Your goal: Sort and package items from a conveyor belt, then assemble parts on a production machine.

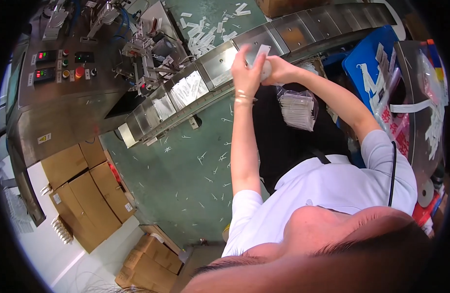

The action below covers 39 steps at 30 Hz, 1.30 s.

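Both my hands are raised together over the metal tray conveyor (293, 34). My left hand (244, 71), with a bracelet on its wrist, and my right hand (279, 72) grip a small bundle of white packets (263, 57) between them, right above one tray. A white slip sticks up from the top of the bundle. Trays further left on the conveyor hold clear packets (186, 90). A clear bag of more packets (298, 110) lies on my dark lap just below my right forearm.
A steel machine with a control panel (54, 63) and a feed mechanism (146, 53) stands at the left. A blue bin (369, 58) with white pieces is at the right. Cardboard boxes (83, 190) sit lower left. Small white pieces litter the green floor (186, 166).
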Available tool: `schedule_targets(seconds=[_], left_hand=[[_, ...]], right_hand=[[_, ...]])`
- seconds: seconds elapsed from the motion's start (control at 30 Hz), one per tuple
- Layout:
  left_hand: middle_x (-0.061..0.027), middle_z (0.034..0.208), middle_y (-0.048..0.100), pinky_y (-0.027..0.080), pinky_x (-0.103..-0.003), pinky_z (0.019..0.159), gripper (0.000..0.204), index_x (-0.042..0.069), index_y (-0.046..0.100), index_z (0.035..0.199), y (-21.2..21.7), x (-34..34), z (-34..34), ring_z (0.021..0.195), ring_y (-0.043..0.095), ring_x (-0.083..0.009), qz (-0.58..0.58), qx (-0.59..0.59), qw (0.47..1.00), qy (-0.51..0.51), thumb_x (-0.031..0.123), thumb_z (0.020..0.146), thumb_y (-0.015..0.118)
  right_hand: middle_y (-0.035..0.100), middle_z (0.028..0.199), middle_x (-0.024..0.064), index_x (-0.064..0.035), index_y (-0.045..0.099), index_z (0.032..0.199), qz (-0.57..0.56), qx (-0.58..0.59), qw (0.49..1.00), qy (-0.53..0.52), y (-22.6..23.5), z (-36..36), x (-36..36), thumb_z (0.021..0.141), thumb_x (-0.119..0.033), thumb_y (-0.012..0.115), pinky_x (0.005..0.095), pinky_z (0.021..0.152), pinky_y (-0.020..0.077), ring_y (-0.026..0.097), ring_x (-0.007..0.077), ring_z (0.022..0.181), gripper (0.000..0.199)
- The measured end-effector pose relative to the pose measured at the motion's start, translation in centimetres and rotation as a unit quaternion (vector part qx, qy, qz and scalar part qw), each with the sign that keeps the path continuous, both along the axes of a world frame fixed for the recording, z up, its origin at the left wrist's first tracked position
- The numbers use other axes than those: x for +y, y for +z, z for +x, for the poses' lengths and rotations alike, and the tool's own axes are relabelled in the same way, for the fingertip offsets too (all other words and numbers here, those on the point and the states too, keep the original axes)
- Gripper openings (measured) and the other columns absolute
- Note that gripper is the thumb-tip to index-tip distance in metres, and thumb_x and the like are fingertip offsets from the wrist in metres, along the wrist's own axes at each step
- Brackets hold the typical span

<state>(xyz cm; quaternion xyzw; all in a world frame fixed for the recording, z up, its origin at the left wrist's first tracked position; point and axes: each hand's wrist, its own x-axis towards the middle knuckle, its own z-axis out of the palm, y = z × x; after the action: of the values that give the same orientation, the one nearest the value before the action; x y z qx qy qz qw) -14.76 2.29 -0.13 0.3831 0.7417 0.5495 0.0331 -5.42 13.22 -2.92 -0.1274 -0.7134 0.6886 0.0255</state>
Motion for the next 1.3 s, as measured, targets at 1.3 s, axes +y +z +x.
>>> schedule_targets(seconds=[1.3], left_hand=[[0.0031, 0.077, 0.055, 0.041, -0.019, 0.063, 0.007, 0.004, 0.058, 0.087, -1.4, -1.2, 1.6, 0.07, 0.048, -0.0049, 0.042, -0.345, 0.932, -0.099, 0.01, 0.086, 0.061]], right_hand=[[0.061, 0.098, 0.0035, -0.0033, 0.056, 0.105, -0.22, 0.033, 0.96, -0.168, 3.0, 5.7, 0.2, 0.063, 0.004, 0.074, 0.0296, 0.081, 0.0472, 0.059, 0.0123, 0.09, 0.046]])
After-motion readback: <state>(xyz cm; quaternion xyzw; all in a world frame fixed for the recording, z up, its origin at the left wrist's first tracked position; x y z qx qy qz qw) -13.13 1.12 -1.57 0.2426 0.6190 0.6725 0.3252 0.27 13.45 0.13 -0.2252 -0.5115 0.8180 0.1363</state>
